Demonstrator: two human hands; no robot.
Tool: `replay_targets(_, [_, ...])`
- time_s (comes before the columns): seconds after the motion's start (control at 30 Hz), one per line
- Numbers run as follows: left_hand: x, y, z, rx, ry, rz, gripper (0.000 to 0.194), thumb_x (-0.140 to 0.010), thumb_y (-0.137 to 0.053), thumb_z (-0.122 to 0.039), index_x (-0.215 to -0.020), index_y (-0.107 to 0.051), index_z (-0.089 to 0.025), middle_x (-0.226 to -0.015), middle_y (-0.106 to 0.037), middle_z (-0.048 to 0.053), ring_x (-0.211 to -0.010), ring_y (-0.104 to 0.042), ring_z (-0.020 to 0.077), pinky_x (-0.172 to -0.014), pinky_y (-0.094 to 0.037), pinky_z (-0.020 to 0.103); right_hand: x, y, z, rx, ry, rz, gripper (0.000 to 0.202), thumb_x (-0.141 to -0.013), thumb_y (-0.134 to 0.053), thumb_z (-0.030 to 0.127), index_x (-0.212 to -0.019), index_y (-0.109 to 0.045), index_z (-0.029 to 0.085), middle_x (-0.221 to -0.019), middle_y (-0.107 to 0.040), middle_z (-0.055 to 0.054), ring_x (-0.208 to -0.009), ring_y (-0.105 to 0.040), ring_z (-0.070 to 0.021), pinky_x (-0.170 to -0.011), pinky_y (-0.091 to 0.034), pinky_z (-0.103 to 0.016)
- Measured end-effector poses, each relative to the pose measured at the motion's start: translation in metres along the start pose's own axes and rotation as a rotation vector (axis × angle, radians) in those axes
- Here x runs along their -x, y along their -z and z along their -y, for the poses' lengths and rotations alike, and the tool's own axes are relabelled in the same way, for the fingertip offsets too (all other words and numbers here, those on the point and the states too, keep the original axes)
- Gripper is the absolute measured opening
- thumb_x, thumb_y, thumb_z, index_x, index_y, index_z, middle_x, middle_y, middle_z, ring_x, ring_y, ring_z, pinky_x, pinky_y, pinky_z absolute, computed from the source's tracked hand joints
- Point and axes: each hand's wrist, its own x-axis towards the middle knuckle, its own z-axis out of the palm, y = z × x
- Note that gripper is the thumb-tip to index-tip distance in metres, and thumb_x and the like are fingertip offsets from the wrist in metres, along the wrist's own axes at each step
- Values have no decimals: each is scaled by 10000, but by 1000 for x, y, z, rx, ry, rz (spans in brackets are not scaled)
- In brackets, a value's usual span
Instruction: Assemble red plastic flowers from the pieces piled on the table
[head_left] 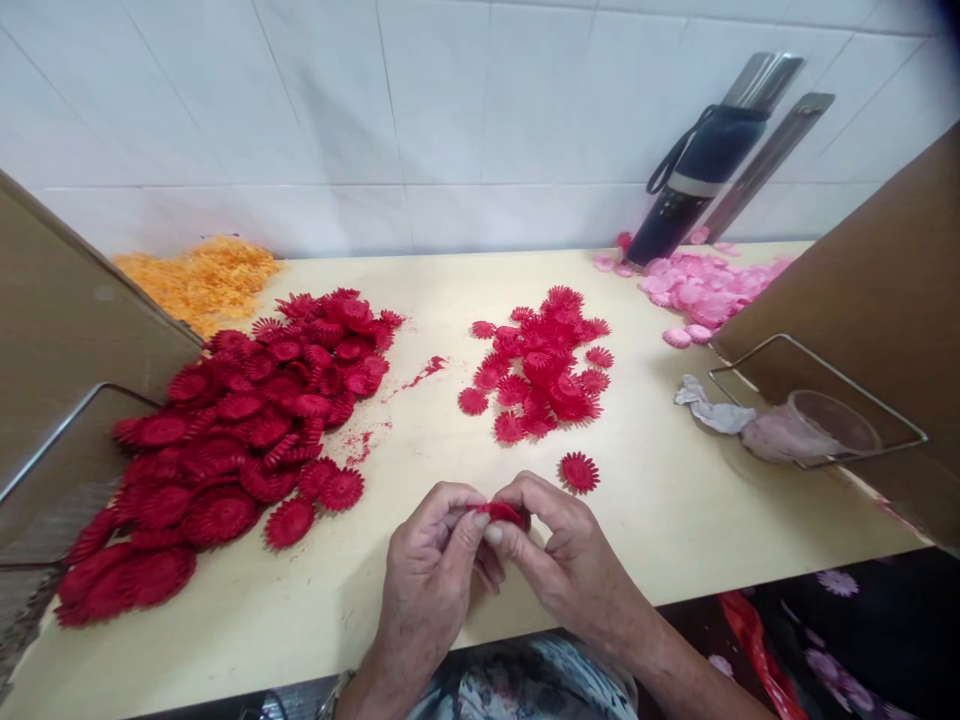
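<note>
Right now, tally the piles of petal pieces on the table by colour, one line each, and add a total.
Red: 2, the big red pile on the left and the smaller red pile in the middle
Orange: 1, the orange pile
Pink: 1, the pink pile
Total: 4

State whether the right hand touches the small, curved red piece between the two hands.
Touching. The head view shows the right hand pinching the red piece, its fingers curled against the right side.
</note>
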Motion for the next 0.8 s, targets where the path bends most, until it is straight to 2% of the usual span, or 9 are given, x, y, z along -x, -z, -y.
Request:
replay_targets(0.1, [0,0,-2,15,18,61,148,-790,-552,-306,-737,-546,-168,-455,-558,-34,-382,-529,120,-394,-452,219,2,0,-1,-43,18,-30,167,-854,-509,213,-707,-561,155,-646,-520,10,-604,-512,-97,-582,-398,-215])
replay_targets(0.23, [2,3,0,-4,9,86,161,-779,-582,-314,-741,-572,-157,-502,-563,-24,-422,-520,102,-425,-437,201,3,1,-1,-68,12,-23,216,-875,-450,218,-692,-546,154,-641,-527,7,-583,-514,-90,-557,-394,-204])
replay_targets(0.47, [2,3,0,44,23,177,207,-775,-598,-351,-777,-593,-144,-563,-566,1,-475,-525,109,-464,-444,213,2,2,1,116,5,-91,293,-861,-417,230,-573,-387,182,-535,-422,36,-487,-415,-78,-475,-311,-205])
replay_targets(0.6, [2,-1,1,139,67,228,230,-736,-643,-362,-790,-585,-146,-562,-559,-7,-448,-517,106,-428,-436,214,1,2,1,105,22,-97,316,-873,-396,245,-566,-342,191,-521,-395,42,-466,-399,-73,-460,-299,-203])
replay_targets(0.73, [2,-2,3,221,132,159,208,-743,-642,-341,-709,-554,-156,-471,-538,-27,-382,-482,88,-385,-395,188,2,2,-1,-10,-5,-53,361,-886,-402,320,-557,-320,197,-510,-367,47,-459,-389,-76,-458,-302,-210])
replay_targets(0.8, [1,-2,2,241,148,114,220,-741,-645,-339,-674,-544,-155,-454,-537,-28,-361,-469,80,-370,-375,177,2,4,-2,-70,-21,-26,334,-881,-426,334,-584,-385,188,-535,-419,37,-488,-429,-86,-487,-340,-216])
